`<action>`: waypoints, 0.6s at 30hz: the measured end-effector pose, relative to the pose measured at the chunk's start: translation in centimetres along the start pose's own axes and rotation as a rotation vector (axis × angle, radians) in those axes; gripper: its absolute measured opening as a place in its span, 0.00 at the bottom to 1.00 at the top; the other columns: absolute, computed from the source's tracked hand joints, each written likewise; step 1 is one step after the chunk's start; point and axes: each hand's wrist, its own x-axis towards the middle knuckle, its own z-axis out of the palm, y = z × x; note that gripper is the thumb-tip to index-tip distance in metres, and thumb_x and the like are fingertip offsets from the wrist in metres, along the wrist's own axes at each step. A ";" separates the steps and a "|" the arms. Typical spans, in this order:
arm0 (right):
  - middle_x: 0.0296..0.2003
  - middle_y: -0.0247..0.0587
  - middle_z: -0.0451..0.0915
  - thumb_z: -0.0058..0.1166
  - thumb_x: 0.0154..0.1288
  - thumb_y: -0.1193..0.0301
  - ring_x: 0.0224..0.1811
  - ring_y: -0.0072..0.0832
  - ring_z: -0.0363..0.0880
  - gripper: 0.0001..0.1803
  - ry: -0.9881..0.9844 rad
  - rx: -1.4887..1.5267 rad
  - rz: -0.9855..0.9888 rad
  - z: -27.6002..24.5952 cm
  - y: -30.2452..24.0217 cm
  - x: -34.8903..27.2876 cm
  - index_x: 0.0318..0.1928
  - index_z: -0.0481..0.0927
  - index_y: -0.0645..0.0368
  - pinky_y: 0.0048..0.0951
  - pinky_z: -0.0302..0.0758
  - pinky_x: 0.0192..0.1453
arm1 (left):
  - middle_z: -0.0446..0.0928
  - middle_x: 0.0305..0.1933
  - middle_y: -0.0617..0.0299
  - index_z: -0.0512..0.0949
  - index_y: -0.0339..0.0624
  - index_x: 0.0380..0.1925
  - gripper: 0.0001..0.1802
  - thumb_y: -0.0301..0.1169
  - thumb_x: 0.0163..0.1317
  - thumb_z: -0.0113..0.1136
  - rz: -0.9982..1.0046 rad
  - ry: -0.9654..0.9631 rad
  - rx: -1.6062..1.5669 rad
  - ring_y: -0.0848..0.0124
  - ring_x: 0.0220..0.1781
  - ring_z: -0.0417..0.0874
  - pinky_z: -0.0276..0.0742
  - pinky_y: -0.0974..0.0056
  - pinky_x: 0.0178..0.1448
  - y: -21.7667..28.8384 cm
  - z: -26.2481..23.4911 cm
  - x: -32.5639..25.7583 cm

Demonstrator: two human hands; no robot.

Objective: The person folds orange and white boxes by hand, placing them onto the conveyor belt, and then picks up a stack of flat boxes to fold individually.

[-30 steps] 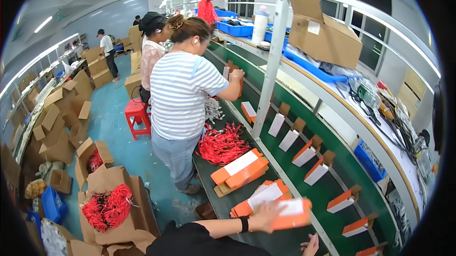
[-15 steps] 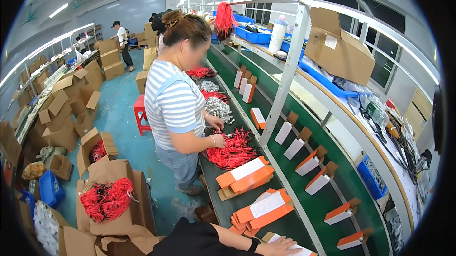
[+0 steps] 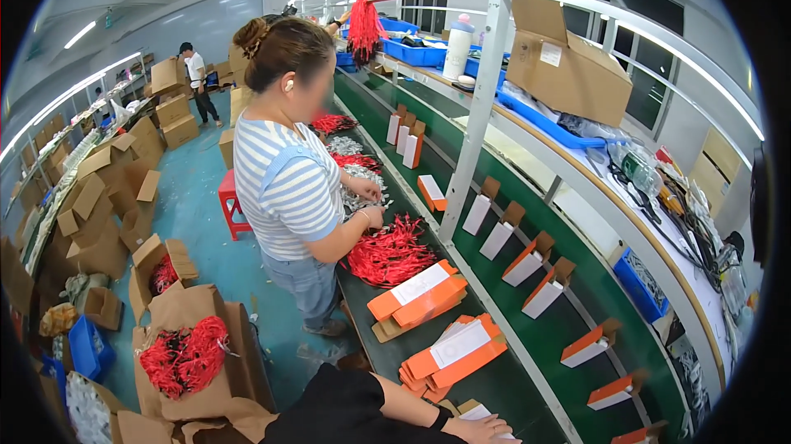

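My left hand [image 3: 482,428] is at the bottom edge, beyond a black sleeve and a dark wristband. Its fingers lie over a small white-and-orange carton [image 3: 473,408] with brown inner flaps, and appear closed on it; the frame's edge cuts off part of both. My right hand is out of sight. Just beyond my hand lies a stack of flattened orange cartons [image 3: 457,349] with white panels. A second flattened stack [image 3: 418,289] sits farther along the dark work surface [image 3: 395,353].
A co-worker [image 3: 284,164] in a striped top handles items beside red-and-black cord bundles [image 3: 391,254]. Small cartons [image 3: 544,287] stand spaced along the green conveyor [image 3: 527,337] to the right. A white post [image 3: 478,106] rises between. Left, an open box [image 3: 185,362] carries more red cords.
The view has shifted slightly. The carton under my left hand now shows raised flaps, and my hand sits lower at its side. The co-worker's hands moved away from the red cords.
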 end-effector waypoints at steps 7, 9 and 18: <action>0.34 0.36 0.78 0.52 0.60 0.76 0.27 0.25 0.75 0.15 -0.009 -0.503 -0.215 6.9 -0.1 -5.4 0.49 0.77 0.61 0.28 0.73 0.31 | 0.67 0.58 0.45 0.52 0.46 0.70 0.39 0.31 0.57 0.52 -0.072 -0.476 -0.368 0.52 0.58 0.70 0.69 0.50 0.56 0.0 -4.1 1.7; 0.41 0.37 0.78 0.49 0.66 0.69 0.29 0.23 0.75 0.17 0.129 -0.363 -0.489 6.4 1.7 -5.1 0.53 0.75 0.62 0.26 0.72 0.30 | 0.66 0.62 0.45 0.51 0.41 0.69 0.46 0.33 0.52 0.65 -0.391 -0.571 -0.563 0.56 0.61 0.69 0.70 0.58 0.57 0.9 -7.7 3.3; 0.39 0.43 0.77 0.47 0.65 0.74 0.33 0.26 0.77 0.15 0.258 -0.139 -0.370 14.1 -5.9 -11.9 0.51 0.73 0.64 0.19 0.74 0.31 | 0.65 0.63 0.53 0.54 0.39 0.66 0.55 0.35 0.40 0.78 -0.276 -0.350 -1.336 0.66 0.66 0.62 0.59 0.58 0.68 -3.8 2.8 2.9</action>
